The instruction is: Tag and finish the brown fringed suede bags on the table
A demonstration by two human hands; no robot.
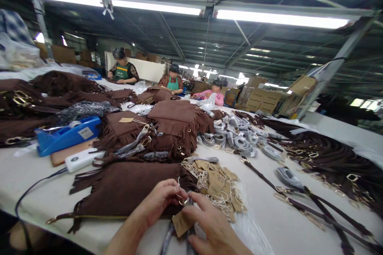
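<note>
My left hand is closed in a pinch on the white string of a brown paper hang tag, close to a gold metal ring. Opposite it, my right hand grips a dark strap beside the ring, its fingers partly over the tag. The strap's plastic-wrapped lengths hang below, partly hidden by my hands. Just behind lies a dark brown fringed suede bag, flat on the table. A pile of tags with white strings is right of the bag, beyond my right hand.
Stacked fringed bags lie ahead. A blue tape dispenser and a white corded device are at left. Grey wrapped straps and dark straps spread over the white table rightward. Several co-workers sit across.
</note>
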